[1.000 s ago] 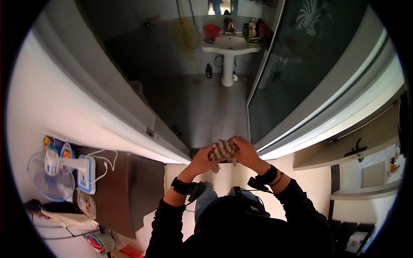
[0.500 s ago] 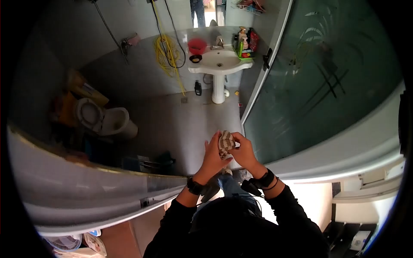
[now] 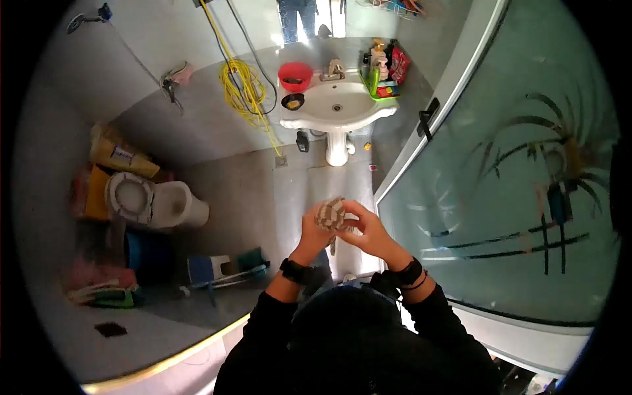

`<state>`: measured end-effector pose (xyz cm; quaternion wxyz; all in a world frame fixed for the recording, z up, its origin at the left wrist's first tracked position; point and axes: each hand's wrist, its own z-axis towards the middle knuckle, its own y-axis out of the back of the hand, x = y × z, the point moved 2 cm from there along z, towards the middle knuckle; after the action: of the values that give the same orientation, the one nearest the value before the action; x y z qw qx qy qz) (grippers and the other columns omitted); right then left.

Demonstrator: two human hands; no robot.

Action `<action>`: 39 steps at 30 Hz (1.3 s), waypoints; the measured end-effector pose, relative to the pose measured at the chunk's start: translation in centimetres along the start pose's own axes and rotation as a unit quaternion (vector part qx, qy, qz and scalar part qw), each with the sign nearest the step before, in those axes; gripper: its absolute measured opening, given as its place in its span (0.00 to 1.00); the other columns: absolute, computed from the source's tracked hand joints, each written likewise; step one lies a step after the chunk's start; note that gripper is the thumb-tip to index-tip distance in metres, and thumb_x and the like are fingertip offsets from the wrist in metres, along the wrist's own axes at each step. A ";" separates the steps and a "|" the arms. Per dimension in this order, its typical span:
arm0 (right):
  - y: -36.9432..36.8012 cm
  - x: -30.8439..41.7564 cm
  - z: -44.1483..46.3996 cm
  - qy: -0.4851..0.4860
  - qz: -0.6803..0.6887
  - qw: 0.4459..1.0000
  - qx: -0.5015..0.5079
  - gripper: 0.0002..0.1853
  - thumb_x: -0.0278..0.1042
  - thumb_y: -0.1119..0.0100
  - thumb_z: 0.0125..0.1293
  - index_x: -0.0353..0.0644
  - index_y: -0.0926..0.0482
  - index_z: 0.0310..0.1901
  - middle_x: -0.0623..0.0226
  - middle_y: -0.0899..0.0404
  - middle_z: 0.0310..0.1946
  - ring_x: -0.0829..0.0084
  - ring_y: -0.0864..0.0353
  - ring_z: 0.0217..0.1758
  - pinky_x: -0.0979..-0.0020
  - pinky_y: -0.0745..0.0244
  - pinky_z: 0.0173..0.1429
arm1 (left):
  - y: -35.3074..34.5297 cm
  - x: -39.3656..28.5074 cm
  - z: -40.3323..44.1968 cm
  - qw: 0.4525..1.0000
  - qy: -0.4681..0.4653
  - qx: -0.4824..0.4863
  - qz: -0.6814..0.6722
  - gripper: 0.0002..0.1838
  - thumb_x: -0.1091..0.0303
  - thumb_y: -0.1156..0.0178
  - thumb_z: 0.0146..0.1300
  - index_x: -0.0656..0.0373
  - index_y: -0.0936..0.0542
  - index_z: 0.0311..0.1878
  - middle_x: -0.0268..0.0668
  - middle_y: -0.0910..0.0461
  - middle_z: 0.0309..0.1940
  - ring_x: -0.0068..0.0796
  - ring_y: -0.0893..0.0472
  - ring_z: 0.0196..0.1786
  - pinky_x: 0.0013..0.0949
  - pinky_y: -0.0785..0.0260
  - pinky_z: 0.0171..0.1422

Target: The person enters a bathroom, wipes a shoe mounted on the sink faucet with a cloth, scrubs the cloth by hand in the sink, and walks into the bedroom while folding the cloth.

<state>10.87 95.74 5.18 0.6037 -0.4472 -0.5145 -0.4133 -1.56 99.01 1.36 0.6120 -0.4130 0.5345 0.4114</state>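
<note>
A bunched brown-and-beige patterned cloth [image 3: 331, 213] is held up in front of my body, over the bathroom floor. My left hand [image 3: 312, 232] is closed around its left side. The fingers of my right hand [image 3: 370, 232] are bent in from the right, with the fingertips gripping the cloth's edge. A narrow end of the cloth hangs below my hands. Part of the left fingers is hidden behind it.
Ahead stands a white pedestal sink [image 3: 316, 122] with a red basin [image 3: 295, 77] and several bottles [image 3: 375, 62]. A frosted glass door [image 3: 474, 197] is on the right. To the left are a toilet [image 3: 192, 212], a small stool [image 3: 209, 268] and a yellow hose [image 3: 240, 89].
My view has moved forward into the bathroom, and the sink appears larger. The cloth looks more bunched and turned, with a narrow end now hanging down. Both hands stay on it.
</note>
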 end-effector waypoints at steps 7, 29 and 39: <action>3.8 -7.4 9.5 -0.092 -0.012 0.965 -0.246 0.37 0.41 0.40 0.47 0.41 0.48 0.56 0.62 0.38 0.47 0.69 0.37 0.50 0.68 0.40 0.51 | 6.4 1.4 12.5 0.959 0.050 -0.028 -0.277 0.08 0.80 0.51 0.50 0.62 0.32 0.35 0.37 0.28 0.33 0.28 0.28 0.41 0.31 0.36 0.47; 16.7 -11.4 33.9 -0.172 0.172 0.939 -0.243 0.23 0.15 0.48 0.42 0.37 0.37 0.44 0.60 0.32 0.34 0.72 0.29 0.34 0.76 0.30 0.35 | 9.4 7.7 36.0 0.990 0.127 0.037 -0.044 0.22 0.74 0.37 0.39 0.64 0.31 0.40 0.35 0.26 0.34 0.22 0.26 0.36 0.26 0.33 0.41; 21.8 -13.0 40.7 -0.247 0.238 0.929 -0.139 0.21 0.22 0.54 0.45 0.39 0.41 0.45 0.62 0.35 0.36 0.72 0.32 0.35 0.75 0.33 0.36 | 6.9 12.3 43.6 0.937 0.150 0.089 0.303 0.33 0.60 0.33 0.31 0.55 0.32 0.47 0.38 0.25 0.36 0.35 0.25 0.39 0.31 0.34 0.42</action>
<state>19.85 141.19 -7.29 0.4701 -0.7237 -0.4633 -0.2013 6.74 143.17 -7.51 0.4052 -0.2322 0.7542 0.4615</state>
